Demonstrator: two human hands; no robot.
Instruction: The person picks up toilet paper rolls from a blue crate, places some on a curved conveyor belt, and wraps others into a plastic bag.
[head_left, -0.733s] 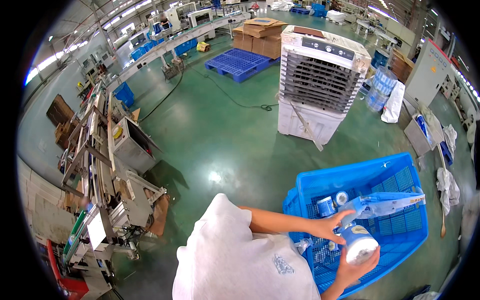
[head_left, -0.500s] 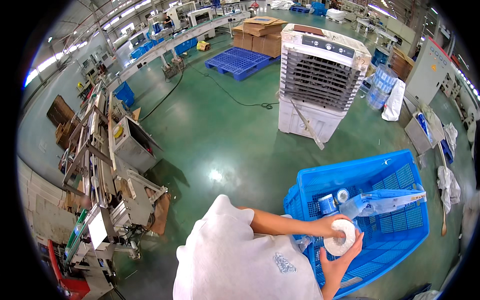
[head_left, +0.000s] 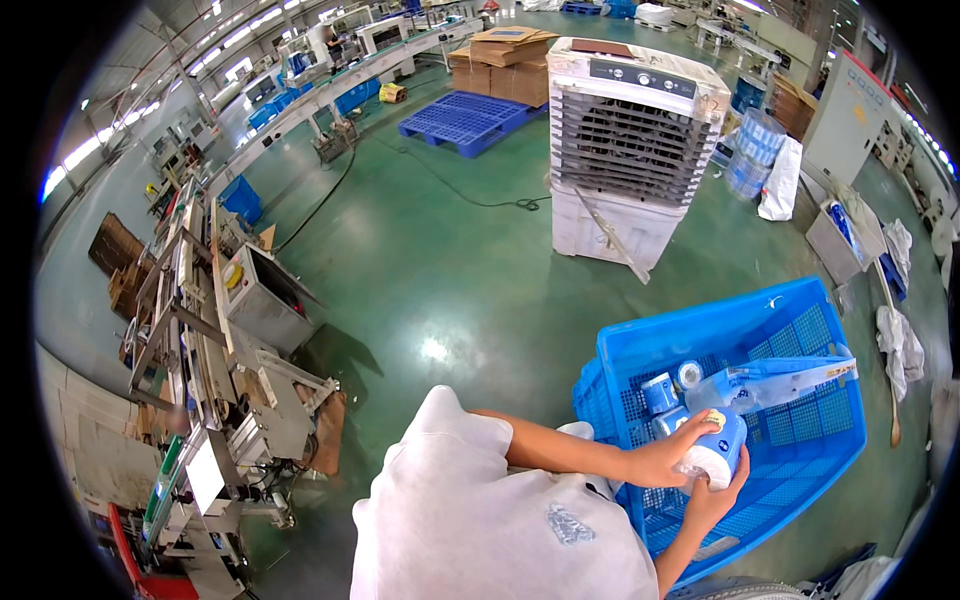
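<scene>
Both my hands hold a toilet paper roll (head_left: 724, 442) in a blue printed wrapper, above the near left part of a blue plastic crate (head_left: 720, 312). My left hand (head_left: 668, 460) grips it from the left, its thumb across the top. My right hand (head_left: 718, 500) closes round its lower right side. The roll is tilted, with a white end facing me. Beside it in the crate lie another blue-wrapped roll (head_left: 660, 393), a roll with its round end up (head_left: 688, 375), and one partly hidden by my left hand. A clear and blue plastic bag (head_left: 770, 388) lies across the crate.
A white air cooler (head_left: 632, 150) stands on the green floor beyond the crate. Behind it are a blue pallet (head_left: 470, 122) and cardboard stacks (head_left: 500, 70). Conveyor machinery (head_left: 200, 340) runs along the left. A black cable (head_left: 450, 185) crosses the floor. A grey cabinet (head_left: 845, 120) stands right.
My hands have turned the roll: its end with the core hole faced up before, and now the blue wrapped side shows. My left fingers have come away from the core. The view has shifted slightly.
</scene>
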